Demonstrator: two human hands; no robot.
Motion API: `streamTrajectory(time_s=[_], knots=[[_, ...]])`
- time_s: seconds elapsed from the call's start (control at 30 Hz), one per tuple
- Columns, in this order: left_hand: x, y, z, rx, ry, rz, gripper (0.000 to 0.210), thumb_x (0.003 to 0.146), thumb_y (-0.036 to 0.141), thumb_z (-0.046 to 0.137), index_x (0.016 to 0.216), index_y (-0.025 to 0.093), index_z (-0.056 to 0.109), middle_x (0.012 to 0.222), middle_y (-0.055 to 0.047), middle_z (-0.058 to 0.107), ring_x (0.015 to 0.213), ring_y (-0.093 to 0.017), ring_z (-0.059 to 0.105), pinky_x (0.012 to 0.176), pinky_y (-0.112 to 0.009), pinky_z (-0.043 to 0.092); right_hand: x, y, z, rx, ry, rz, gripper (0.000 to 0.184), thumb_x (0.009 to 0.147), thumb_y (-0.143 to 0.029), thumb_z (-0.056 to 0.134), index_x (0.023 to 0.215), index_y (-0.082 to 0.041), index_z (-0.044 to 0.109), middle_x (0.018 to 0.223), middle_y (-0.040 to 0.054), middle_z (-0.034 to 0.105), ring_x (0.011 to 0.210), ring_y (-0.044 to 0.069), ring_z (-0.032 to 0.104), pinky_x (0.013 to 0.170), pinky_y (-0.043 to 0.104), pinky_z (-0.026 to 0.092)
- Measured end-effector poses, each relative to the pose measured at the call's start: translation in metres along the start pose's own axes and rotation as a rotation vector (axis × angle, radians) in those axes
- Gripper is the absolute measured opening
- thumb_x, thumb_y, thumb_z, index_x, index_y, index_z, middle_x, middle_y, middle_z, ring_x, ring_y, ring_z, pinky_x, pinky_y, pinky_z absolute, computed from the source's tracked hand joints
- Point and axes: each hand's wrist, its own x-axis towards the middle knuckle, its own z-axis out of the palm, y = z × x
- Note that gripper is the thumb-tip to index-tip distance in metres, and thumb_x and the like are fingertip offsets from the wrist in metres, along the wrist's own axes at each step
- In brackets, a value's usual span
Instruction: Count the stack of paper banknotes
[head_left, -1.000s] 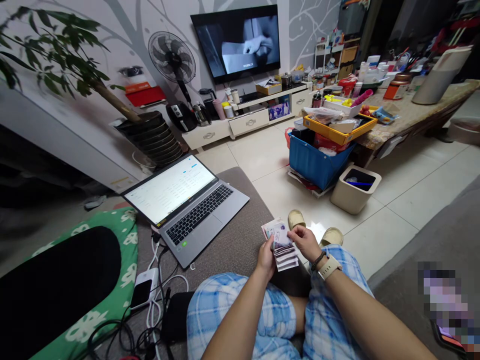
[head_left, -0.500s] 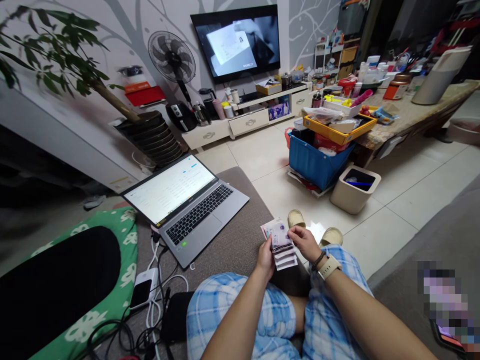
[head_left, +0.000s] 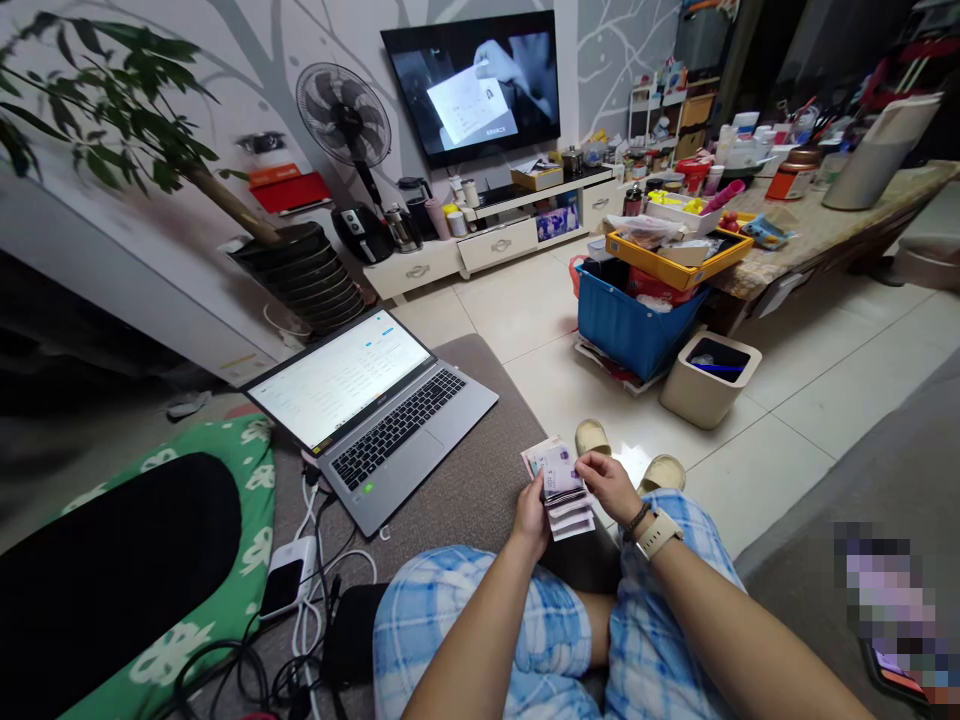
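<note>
A bundle of banknotes (head_left: 571,512), pale purple and pink with small portraits and print, hangs above the gap between my knees. My left hand (head_left: 531,516) is closed round the left side of the bundle, thumb on top. At the upper right corner of the top note, my right hand (head_left: 611,488) pinches the edge between thumb and fingers. Below the top note, several more edges fan out in steps. A watch (head_left: 660,535) and a dark bracelet sit on my right wrist. The undersides of the notes and some left fingers are hidden.
An opened laptop (head_left: 382,420) lies on the grey sofa to the left, cables (head_left: 304,620) and a white power bank (head_left: 289,577) below it. Slippers (head_left: 592,437), a beige bin (head_left: 709,385) and a loaded blue crate (head_left: 634,320) stand on the floor. A phone (head_left: 900,670) lies right.
My hands and the notes stay almost exactly where they were. On the television, the picture has shifted.
</note>
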Motion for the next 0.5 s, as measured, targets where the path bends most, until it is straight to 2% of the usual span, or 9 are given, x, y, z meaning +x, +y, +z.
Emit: streamTrajectory(time_s=[0.5], knots=[[0.0037, -0.0025, -0.0015, 0.029, -0.014, 0.011, 0.029, 0.080, 0.035, 0.071, 0.092, 0.008, 0.073, 0.094, -0.015, 0.078, 0.095, -0.030, 0.073, 0.090, -0.040, 0.056, -0.0010, -0.0031, -0.0007, -0.011, -0.010, 0.008, 0.046, 0.069, -0.063, 0.071, 0.069, -0.019, 0.058, 0.058, -0.0031, 0.049, 0.055, 0.011, 0.039, 0.053, 0.026, 0.033]])
